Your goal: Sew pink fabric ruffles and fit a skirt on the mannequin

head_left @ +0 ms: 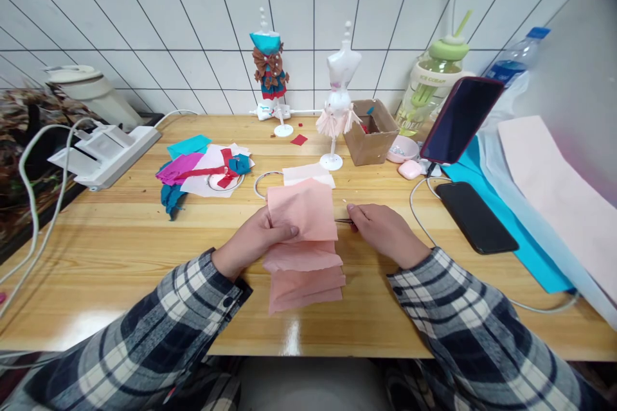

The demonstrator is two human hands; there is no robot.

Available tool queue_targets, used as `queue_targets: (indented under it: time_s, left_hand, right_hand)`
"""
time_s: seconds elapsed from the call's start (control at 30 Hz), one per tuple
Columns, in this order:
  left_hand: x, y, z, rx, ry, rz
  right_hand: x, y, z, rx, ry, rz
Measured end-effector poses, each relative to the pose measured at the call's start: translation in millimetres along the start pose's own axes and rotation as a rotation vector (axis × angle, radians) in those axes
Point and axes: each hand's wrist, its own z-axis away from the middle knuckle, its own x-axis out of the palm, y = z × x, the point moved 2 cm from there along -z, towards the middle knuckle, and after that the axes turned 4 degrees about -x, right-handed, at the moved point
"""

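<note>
My left hand pinches the left edge of a folded strip of pink crepe paper, thumb on top. The paper hangs in several pleated layers toward the table's front edge. My right hand is closed beside the paper's right edge, gripping a thin dark tool, likely a needle or small scissors; only its tip shows. Behind the paper stand a white mini mannequin with a pink fringe skirt and a second mannequin dressed in teal and brown.
Scraps of teal, magenta, red and white paper lie to the left. A small cardboard box, a propped phone, a flat black phone, a green-lidded bottle and teal and pink sheets sit right. A white device sits far left.
</note>
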Motion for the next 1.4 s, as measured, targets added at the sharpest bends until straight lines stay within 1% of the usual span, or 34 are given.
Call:
queue_targets:
  time_s: [0.1,0.23,0.4,0.67,0.83,0.97,1.07,1.17,1.4]
  left_hand:
    - [-0.2,1,-1,0.015,0.002,-0.011]
    - [0.7,2,-1,0.056,0.019,-0.067]
    - [3.2,2,0,0.077,-0.005,-0.108]
    - [4.5,2,0,0.103,0.009,-0.248]
    - [4.5,0,-2,0.134,-0.024,-0.3]
    - [3.8,-2,-2,0.138,-0.031,-0.304]
    - [4.8,-1,-1,0.114,-0.042,-0.316]
    - [6.3,2,0,0.104,-0.042,-0.331]
    - [7.7,3,-1,0.141,-0.036,-0.339]
  right_hand:
    - [1,1,-1,0.011,-0.037,-0.048]
    - [0,0,0,-0.043,-0.018,-0.14]
    - [1,-1,0,-0.067,-0.027,-0.139]
    - [5,-9,2,-0.144,-0.014,-0.069]
    - [5,-12,4,-0.182,-0.019,0.012]
    - [4,-12,4,-0.132,-0.014,0.077]
    - [3,-12,4,-0.102,-0.037,0.1]
    - [2,-13,5,-0.122,-0.05,0.114]
    - [4,-13,6,-0.179,-0.044,0.212]
